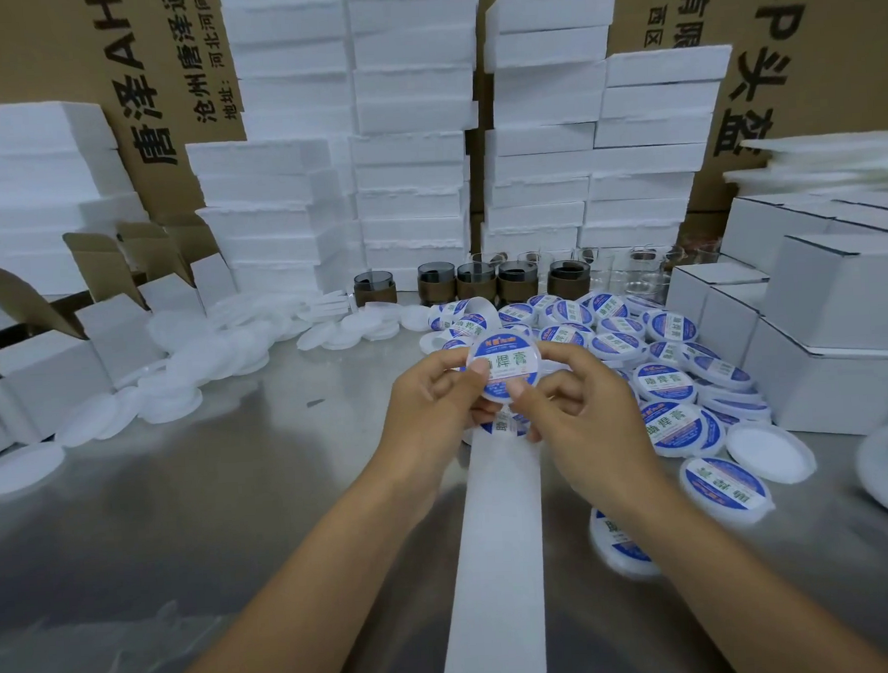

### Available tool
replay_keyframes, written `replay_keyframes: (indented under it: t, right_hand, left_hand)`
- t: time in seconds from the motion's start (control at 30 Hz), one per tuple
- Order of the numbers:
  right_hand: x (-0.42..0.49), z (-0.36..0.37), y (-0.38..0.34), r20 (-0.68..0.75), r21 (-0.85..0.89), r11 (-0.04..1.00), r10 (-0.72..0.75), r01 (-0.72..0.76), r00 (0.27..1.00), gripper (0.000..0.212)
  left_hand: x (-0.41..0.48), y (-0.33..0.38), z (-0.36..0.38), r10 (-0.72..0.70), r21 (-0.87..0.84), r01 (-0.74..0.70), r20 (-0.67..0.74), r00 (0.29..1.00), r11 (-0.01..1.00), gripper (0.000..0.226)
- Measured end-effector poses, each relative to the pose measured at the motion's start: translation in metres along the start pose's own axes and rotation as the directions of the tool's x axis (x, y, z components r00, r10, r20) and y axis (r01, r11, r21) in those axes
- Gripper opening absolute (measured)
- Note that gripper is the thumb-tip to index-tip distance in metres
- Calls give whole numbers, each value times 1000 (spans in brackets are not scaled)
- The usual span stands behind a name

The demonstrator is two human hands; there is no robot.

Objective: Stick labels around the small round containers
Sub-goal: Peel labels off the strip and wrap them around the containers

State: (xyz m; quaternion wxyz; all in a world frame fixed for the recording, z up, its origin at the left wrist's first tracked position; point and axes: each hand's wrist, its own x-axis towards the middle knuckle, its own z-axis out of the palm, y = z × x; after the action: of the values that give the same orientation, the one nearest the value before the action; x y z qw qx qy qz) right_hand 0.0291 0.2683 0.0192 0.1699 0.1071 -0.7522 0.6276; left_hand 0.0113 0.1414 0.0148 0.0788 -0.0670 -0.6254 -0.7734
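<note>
While both hands [429, 393] [584, 406] pinch rim, container [505, 366] sits between.

A small round white tub [505, 366] with a blue and white top is held up, tilted, over a long white label strip [499, 539]. Many labelled tubs [663, 381] lie piled on the right.

Steel table [234, 501]: labelled containers [665, 381] heaped right, plain lids [177, 381] left, paper strip [500, 565] centre, cartons [835, 290] both sides.
</note>
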Motion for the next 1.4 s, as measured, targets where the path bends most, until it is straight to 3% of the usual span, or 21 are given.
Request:
replay_keyframes:
  t: [0.2, 0.3, 0.43, 0.57, 0.77, 0.9, 1.0, 1.13, 1.27, 1.4]
  right_hand:
    - [3, -2, 0, 29, 44, 999, 15, -16, 999, 28]
    - [9, -9, 2, -56, 47, 999, 18, -16, 998, 27]
    - [16, -39, 13, -285, -215, 976, -41, -23, 958, 41]
    - [19, -62, 31, -355, -415, 900, -23, -136, 935, 46]
    - [20, -65, 38, -375, -555, 806, -21, -206, 927, 50]
    - [21, -57, 28, -328, -721, 674, -129, -160, 936, 39]
    - [20, -43, 18, -178, -853, 521, -263, -15, 948, 34]
    - [20, -34, 17, -16, -924, 361, -377, 131, 926, 35]
    - [23, -37, 23, 44, -940, 286, -444, 188, 895, 38]
    - [24, -37, 25, 63, -948, 250, -463, 199, 884, 39]
  left_hand:
    - [1, -2, -1, -3, 9, 3, 4, 1000, 1000, 6]
    - [1, -2, -2, -23, -9, 24, 6, 1000, 1000, 7]
    - [1, 0, -9, -30, -44, 27, -56, 998, 999, 9]
    - [6, -2, -19, -59, -73, 47, -164, 985, 996, 9]
    - [25, -8, -39, -79, -50, 67, -302, 950, 996, 14]
    - [58, -8, -66, 3, 186, 73, -378, 926, 980, 19]
    - [88, -11, -94, 130, 480, 97, -417, 900, 872, 14]
    - [124, -15, -127, 279, 788, 126, -356, 892, 603, 25]
    - [153, -19, -142, 234, 924, 188, -274, 933, 334, 38]
    - [163, -25, -149, 142, 956, 269, -284, 948, 115, 34]
